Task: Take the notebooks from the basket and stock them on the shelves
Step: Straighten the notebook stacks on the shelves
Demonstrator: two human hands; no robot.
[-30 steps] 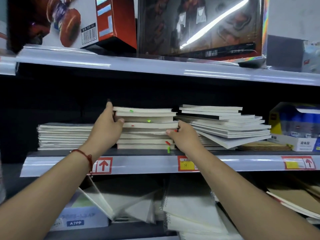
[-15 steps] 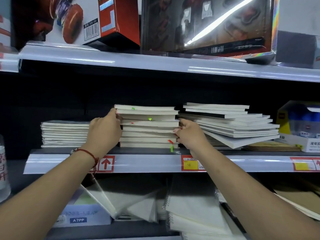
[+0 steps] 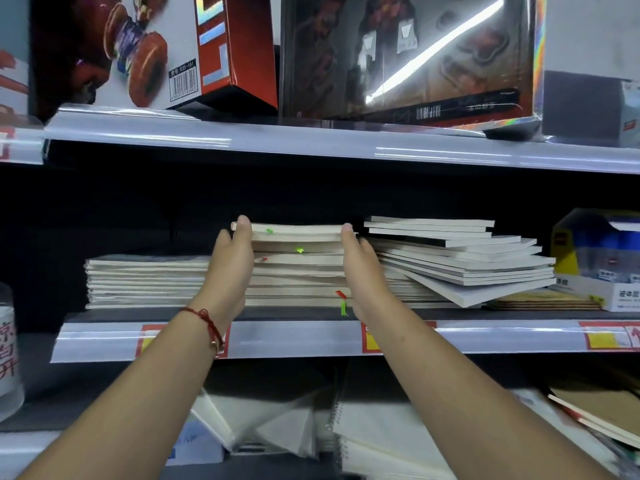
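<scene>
A stack of several pale notebooks (image 3: 298, 268) with small green and red tabs lies in the middle of the middle shelf (image 3: 298, 337). My left hand (image 3: 230, 268) presses flat against the stack's left side, fingers straight and pointing up. My right hand (image 3: 362, 271) presses flat against its right side in the same way. A lower pile of notebooks (image 3: 145, 280) lies to the left. A slanted, uneven pile (image 3: 460, 261) leans to the right of the stack. The basket is not in view.
A blue and yellow box (image 3: 599, 258) stands at the shelf's right end beside flat brown notebooks (image 3: 543, 301). Large toy boxes (image 3: 408, 53) fill the upper shelf. Spiral pads and plastic sleeves (image 3: 381, 441) lie on the lower shelf. A bottle (image 3: 7, 348) stands at far left.
Both hands opened from curled against the stack's front corners to flat palms squeezing its two sides, fingertips raised to the top notebook. The view moved a little closer.
</scene>
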